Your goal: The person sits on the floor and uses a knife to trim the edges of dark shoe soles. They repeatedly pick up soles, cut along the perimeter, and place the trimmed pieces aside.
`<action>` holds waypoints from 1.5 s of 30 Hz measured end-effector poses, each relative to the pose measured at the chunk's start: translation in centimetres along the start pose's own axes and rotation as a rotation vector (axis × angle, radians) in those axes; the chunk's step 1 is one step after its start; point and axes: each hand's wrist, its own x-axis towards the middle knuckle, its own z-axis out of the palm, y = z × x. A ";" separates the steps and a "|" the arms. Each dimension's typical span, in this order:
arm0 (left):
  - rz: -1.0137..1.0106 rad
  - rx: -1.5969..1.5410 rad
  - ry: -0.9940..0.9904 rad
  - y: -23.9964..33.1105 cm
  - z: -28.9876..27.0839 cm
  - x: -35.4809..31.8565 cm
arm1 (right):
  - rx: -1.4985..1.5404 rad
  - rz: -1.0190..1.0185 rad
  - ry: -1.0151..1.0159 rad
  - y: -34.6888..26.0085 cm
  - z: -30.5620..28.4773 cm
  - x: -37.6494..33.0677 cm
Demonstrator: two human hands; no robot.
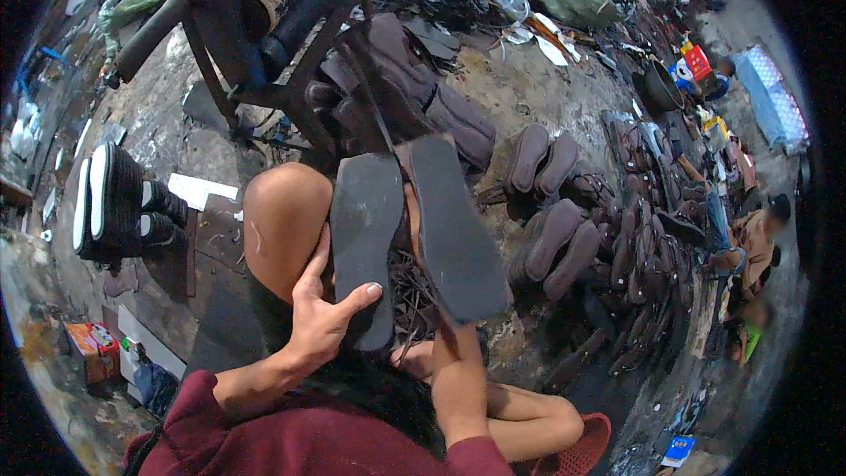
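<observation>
head view: left hand (319,313) is clamped on the heel end of a dark shoe sole (363,242), just beside the bare knee (284,216). right hand is hidden behind a second sole (454,225), so can't tell its grip. the soles look light, flat and bendy; pinching the edge seems best.

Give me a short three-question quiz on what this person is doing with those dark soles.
1. True or false: the left hand holds a dark sole by its lower end.
2. How many flat dark soles are held up above the knee? A) one B) two C) four
3. What lies in rows on the floor to the right: finished-looking brown shoe parts or glass bottles?

Key:
1. True; the thumb lies across its face.
2. B; the second sole rises above the right forearm, whose hand is hidden behind it.
3. Brown shoe parts.
</observation>
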 end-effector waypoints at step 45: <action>-0.262 -0.679 0.022 5.2 12.1 5.7 | -0.664 -0.029 0.697 0.2 -0.7 -23.4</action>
